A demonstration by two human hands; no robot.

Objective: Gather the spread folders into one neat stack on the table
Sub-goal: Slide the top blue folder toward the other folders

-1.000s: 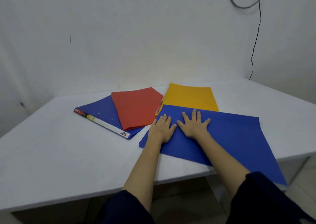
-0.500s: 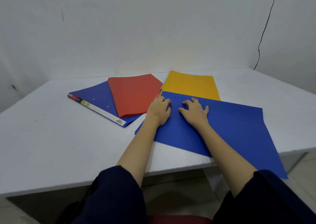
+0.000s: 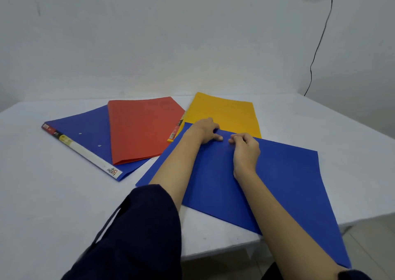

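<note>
1. Near blue folder (image 3: 277,183) lies on the table (image 3: 42,205), long axis 10-to-4 o'clock, near corner overhanging the edge.
2. Both hands, left (image 3: 205,131) and right (image 3: 245,149), curl fingers on its far edge; whether they pinch it is unclear.
3. Yellow folder (image 3: 226,115) at 12; red folder (image 3: 141,130) atop far blue folder (image 3: 85,128) at 10.

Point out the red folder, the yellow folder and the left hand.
red folder (image 3: 141,130): head view, middle of its cover.
yellow folder (image 3: 226,115): head view, bare middle of its cover, beyond the hands.
left hand (image 3: 204,131): head view, back of the hand.
</note>
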